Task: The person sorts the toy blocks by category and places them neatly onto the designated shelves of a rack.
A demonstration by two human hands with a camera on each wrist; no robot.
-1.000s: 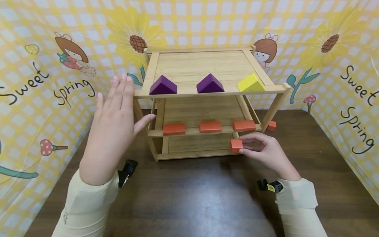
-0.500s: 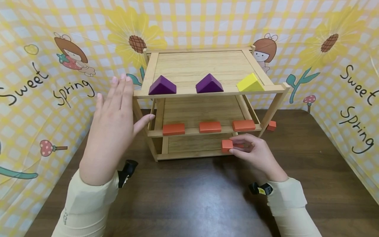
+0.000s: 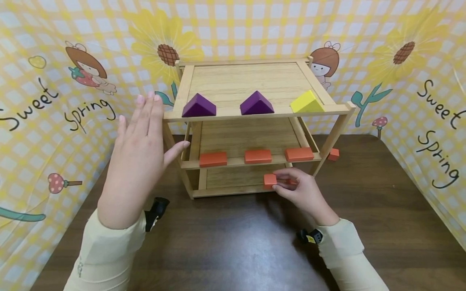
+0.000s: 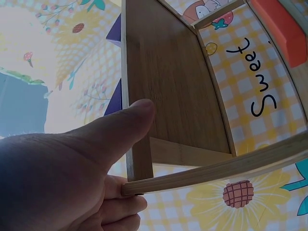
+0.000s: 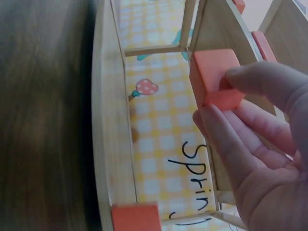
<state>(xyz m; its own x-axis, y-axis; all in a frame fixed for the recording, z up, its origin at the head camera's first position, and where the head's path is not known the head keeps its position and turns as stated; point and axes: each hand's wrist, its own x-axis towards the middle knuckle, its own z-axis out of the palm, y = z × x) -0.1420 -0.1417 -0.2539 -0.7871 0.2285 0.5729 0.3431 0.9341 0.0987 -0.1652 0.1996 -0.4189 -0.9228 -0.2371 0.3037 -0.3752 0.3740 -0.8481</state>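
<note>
My right hand (image 3: 302, 194) pinches a small orange-red block (image 3: 270, 181) between thumb and fingertips, in front of the lowest tier of a wooden rack (image 3: 247, 79). In the right wrist view the block (image 5: 214, 72) shows as a box with flat faces. Another orange-red block (image 5: 136, 219) sits on the lowest tier at its right end, partly behind the fingers in the head view. My left hand (image 3: 136, 157) lies against the rack's left side, fingers straight. In the left wrist view its thumb (image 4: 127, 122) reaches over the corner post (image 4: 139, 161).
Two purple triangular blocks (image 3: 199, 106) and a yellow one (image 3: 307, 102) line the top tier's front edge. Three orange-red blocks (image 3: 257, 156) lie along the middle tier. A small orange-red block (image 3: 333, 154) rests on the dark table (image 3: 233, 242) right of the rack. Patterned cloth (image 3: 255, 28) surrounds the table.
My right hand has moved left along the lowest tier with the pinched block, uncovering part of the block behind it. My left hand has stayed against the rack.
</note>
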